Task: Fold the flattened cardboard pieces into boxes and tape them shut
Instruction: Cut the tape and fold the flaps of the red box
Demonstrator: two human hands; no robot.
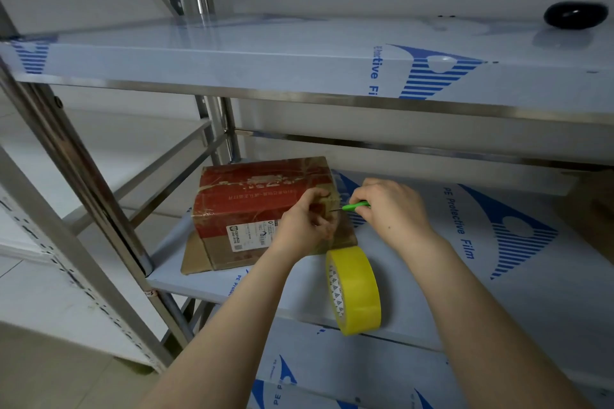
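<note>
Box (252, 206) near shelf (432, 276) edge, left hand (307, 222) pinching its corner, right hand (392, 209) clutching green tool (357, 206)

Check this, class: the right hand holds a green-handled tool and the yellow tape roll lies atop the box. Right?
Head view: the yellow tape roll stands on edge on the shelf, in front of the box, not atop it. Rest holds.

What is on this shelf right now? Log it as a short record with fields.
box: cardboard box, red print, on lower shelf
left grip: pinches tape strip at box's right end
right grip: holds green-handled cutting tool, tip toward tape strip
roll: yellow tape roll, on edge, in front of box
upper shelf: black rounded object
</note>
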